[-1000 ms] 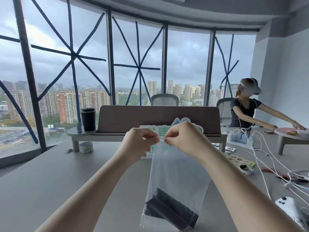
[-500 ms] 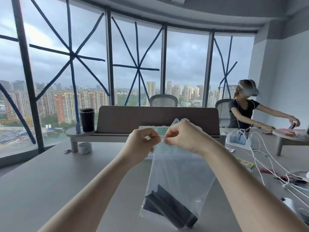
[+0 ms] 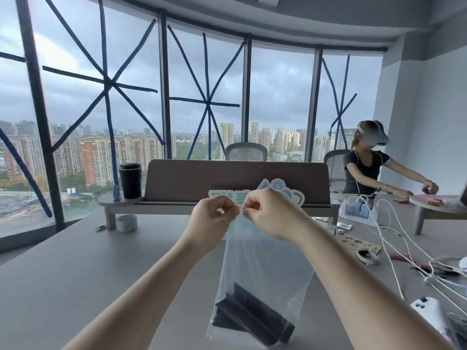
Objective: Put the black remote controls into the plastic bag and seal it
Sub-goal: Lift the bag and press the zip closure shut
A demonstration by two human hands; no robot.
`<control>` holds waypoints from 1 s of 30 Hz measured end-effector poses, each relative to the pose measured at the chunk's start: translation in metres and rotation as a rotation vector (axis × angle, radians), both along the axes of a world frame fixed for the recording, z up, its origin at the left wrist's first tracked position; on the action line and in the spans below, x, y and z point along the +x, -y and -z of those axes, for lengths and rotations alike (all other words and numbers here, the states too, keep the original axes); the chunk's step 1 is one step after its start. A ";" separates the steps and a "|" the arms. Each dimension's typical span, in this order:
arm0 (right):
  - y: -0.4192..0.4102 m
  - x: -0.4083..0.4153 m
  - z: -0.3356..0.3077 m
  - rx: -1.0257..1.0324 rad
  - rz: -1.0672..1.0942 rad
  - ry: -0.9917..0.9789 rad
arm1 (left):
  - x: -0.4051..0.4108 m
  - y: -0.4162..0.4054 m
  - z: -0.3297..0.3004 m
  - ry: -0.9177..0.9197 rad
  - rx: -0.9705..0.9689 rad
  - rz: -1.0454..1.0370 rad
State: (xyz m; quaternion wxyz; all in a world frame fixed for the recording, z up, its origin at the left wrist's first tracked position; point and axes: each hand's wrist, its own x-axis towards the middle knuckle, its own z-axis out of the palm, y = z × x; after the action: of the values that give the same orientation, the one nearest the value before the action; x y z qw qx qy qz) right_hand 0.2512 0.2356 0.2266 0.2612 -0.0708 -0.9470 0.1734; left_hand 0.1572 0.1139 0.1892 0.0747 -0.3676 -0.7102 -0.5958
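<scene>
A clear plastic bag [image 3: 262, 269] hangs in the air over the grey table [image 3: 75, 269], held by its top edge. Black remote controls [image 3: 250, 318] lie slanted at the bottom of the bag. My left hand [image 3: 211, 218] and my right hand [image 3: 271, 213] pinch the red strip along the bag's mouth, fingertips nearly touching at the middle. The bag's top is mostly hidden behind my hands.
A brown desk shelf [image 3: 237, 180] with a black cup [image 3: 130, 180] stands behind the bag. Tape rolls [image 3: 126, 222], white cables [image 3: 394, 248], a white controller [image 3: 427, 311] and stickers lie on the table. A person [image 3: 371, 162] works at the far right.
My hands with the bag have stayed in nearly the same place, fingertips a bit closer on the seal. The person at the right has shifted their arms.
</scene>
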 end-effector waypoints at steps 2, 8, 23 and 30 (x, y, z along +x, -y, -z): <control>0.001 0.001 0.003 0.047 0.040 0.000 | 0.000 -0.001 0.004 -0.027 0.023 -0.060; -0.011 0.010 0.016 0.138 0.112 -0.020 | -0.008 0.004 0.010 -0.037 0.084 -0.208; -0.034 0.027 0.030 0.165 0.159 -0.019 | -0.051 0.054 0.015 -0.013 0.167 -0.359; -0.021 0.019 0.023 0.161 0.163 -0.056 | -0.061 0.070 0.015 0.023 0.225 -0.347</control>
State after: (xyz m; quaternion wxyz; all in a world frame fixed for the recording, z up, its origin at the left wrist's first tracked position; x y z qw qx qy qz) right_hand 0.2698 0.2563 0.2038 0.3055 -0.1215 -0.9413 0.0770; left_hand 0.0965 0.0441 0.1739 0.2087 -0.2220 -0.6928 -0.6536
